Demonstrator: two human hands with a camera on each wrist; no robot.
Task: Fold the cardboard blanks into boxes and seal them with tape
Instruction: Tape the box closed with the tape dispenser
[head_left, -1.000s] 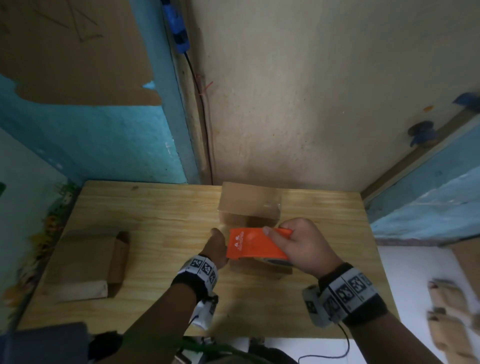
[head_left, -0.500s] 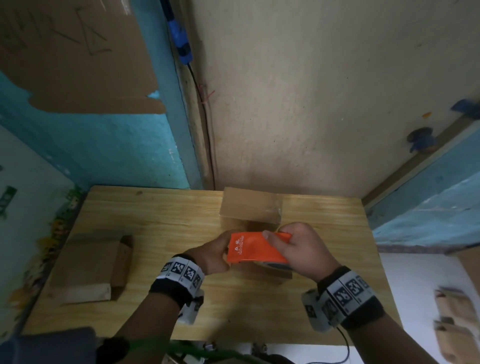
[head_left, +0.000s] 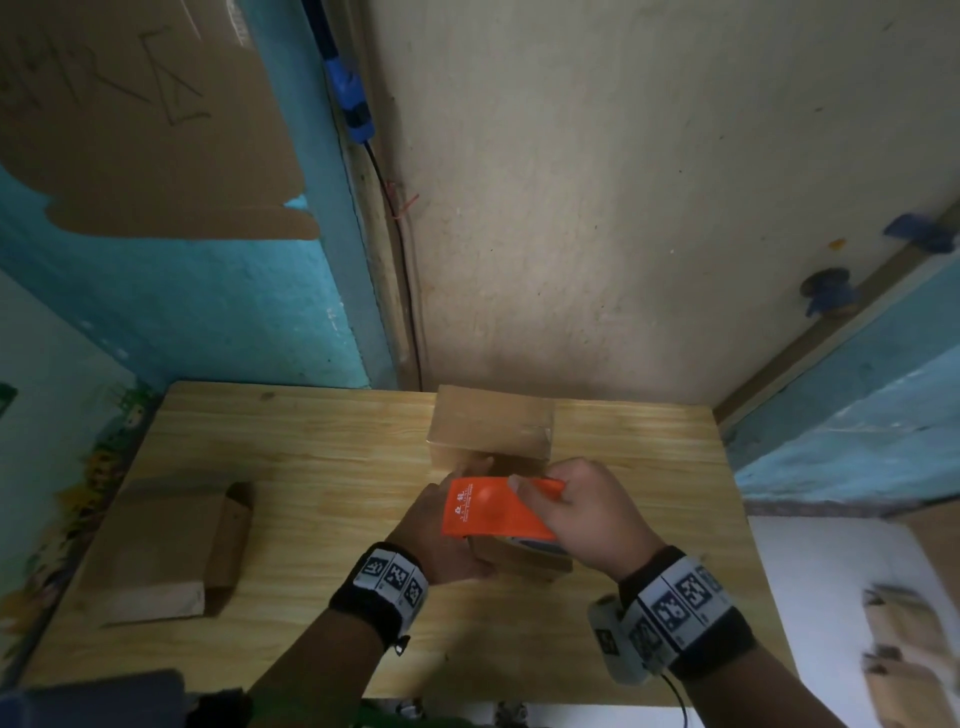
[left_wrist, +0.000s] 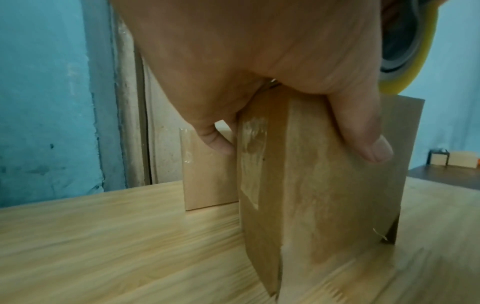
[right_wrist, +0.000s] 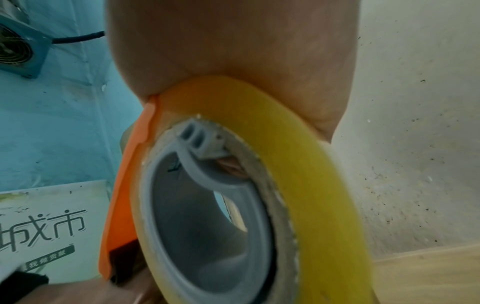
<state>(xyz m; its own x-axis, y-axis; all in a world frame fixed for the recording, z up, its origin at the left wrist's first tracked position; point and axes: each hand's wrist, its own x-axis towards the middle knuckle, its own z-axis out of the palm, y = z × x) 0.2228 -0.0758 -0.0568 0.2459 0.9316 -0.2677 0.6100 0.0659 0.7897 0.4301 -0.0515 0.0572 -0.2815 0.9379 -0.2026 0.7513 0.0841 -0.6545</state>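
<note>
- The left hand (head_left: 441, 535) grips a small cardboard box (left_wrist: 324, 185) that stands on the wooden table (head_left: 311, 467), near the middle; the thumb (left_wrist: 363, 139) lies on one face and the other fingers curl over the far side.
- A strip of clear tape (left_wrist: 253, 156) is already on the narrow side of this box.
- The right hand (head_left: 587, 514) is closed around an orange tape dispenser (head_left: 493, 509) and holds it over the top of the box.
- The yellow tape roll (right_wrist: 298, 164) sits inside the dispenser.
- A second, closed box (head_left: 491, 428) stands just behind, close to the wall.
- A flat folded blank (head_left: 166, 545) lies at the left side of the table, well apart from the hands.
</note>
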